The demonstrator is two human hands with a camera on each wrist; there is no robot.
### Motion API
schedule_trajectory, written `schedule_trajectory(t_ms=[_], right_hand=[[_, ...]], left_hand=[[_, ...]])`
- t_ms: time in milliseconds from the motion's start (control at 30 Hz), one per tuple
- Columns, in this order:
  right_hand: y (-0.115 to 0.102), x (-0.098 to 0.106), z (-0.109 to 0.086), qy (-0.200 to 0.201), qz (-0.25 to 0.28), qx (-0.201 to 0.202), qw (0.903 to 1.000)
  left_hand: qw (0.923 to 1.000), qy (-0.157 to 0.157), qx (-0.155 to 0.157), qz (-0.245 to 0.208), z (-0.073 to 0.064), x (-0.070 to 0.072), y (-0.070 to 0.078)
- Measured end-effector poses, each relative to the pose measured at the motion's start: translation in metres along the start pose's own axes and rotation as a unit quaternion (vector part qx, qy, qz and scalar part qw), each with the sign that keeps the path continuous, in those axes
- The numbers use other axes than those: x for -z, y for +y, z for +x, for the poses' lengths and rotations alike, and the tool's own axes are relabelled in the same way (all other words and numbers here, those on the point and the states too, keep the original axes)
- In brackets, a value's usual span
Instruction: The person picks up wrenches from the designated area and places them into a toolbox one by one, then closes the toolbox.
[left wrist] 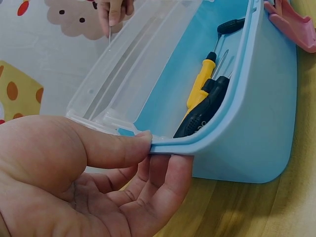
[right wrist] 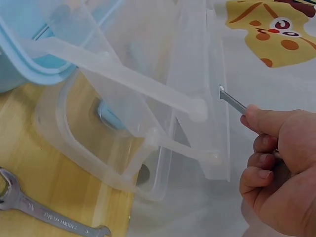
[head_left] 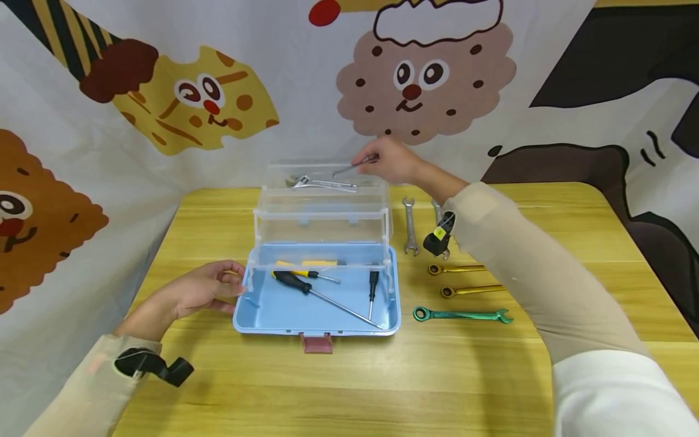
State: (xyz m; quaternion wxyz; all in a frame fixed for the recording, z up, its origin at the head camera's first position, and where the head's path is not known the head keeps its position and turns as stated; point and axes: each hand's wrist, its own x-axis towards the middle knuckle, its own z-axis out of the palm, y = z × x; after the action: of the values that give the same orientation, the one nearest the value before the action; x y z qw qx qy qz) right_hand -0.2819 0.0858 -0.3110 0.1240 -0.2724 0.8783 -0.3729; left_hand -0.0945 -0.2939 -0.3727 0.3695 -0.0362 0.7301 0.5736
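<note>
My left hand (head_left: 210, 286) pinches the left rim of a light blue toolbox (left wrist: 247, 133), thumb on top and fingers beneath. The toolbox stands unlatched, its clear trays raised toward the back. My right hand (head_left: 390, 161) holds a slim silver wrench (right wrist: 233, 102), seen nearly edge-on, at the upper tray (right wrist: 190, 64); its far end is hidden in the hand. In that tray lies an adjustable wrench (head_left: 302, 181) with another silver tool alongside. A long black screwdriver (head_left: 295, 280), a yellow-and-black screwdriver (head_left: 306, 274) and a small black screwdriver (head_left: 374, 282) lie in the blue base.
Right of the toolbox are a silver open-end wrench (head_left: 409, 226), two gold ratchet wrenches (head_left: 461, 268) and a green ratchet wrench (head_left: 464, 315). Another silver wrench is partly behind the right wrist. A pink latch (head_left: 317, 344) hangs in front. A printed cloth (head_left: 306, 115) hangs behind the table.
</note>
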Motion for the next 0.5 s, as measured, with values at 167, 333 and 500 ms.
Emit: schedule_trajectory(t_ms=[167, 333, 500], right_hand=[[0.0021, -0.0025, 0.0015, -0.018, 0.012, 0.002, 0.9998], [0.0054, -0.0007, -0.0008, -0.008, 0.048, -0.018, 0.9986], [0.0081, 0.0011, -0.0041, 0.010, 0.117, -0.055, 0.9916]], left_hand=[[1.0000, -0.006, -0.006, -0.005, 0.0000, 0.0004, -0.0003], [0.9999, -0.010, -0.007, -0.008, -0.0003, -0.0005, 0.0006], [1.0000, -0.006, -0.003, -0.006, -0.0007, -0.0013, 0.0013]])
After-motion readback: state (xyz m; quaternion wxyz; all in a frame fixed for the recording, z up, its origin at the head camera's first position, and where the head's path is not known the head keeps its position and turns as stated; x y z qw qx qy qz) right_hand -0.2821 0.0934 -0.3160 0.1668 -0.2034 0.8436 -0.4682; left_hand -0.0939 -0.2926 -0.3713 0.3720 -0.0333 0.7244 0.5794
